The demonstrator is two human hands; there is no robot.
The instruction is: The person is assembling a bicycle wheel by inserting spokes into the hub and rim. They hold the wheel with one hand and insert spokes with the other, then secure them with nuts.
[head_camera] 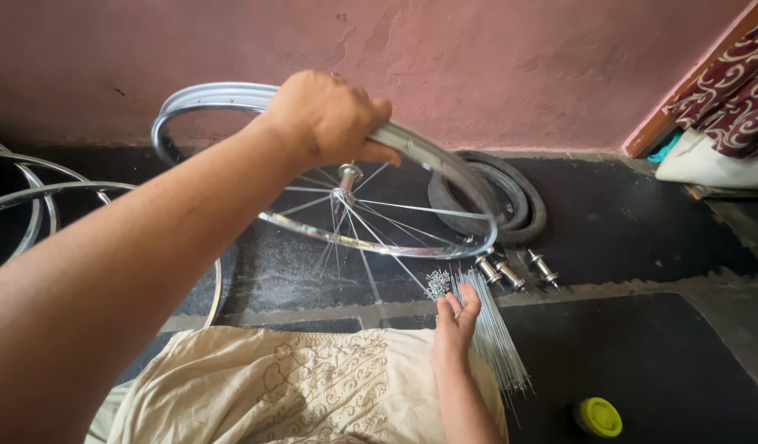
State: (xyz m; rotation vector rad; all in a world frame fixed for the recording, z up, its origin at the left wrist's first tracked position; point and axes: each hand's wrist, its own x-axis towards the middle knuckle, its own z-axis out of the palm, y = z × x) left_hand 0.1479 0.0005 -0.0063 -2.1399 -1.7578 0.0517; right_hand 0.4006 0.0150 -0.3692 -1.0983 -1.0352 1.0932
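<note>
Left hand [325, 115] grips the wheel rim [231, 94], held tilted. Right hand [455, 316], fingers loosely spread and empty, touches the spoke bundle [494, 337], lying lengthwise on the floor just below.

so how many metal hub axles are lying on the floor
3, side by side by the tyre: the left axle, the middle axle, the right axle. Others may hide behind the rim.

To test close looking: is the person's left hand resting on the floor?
No. The left hand grips the top of the rim, held up off the floor, while the right hand reaches the spokes.
</note>
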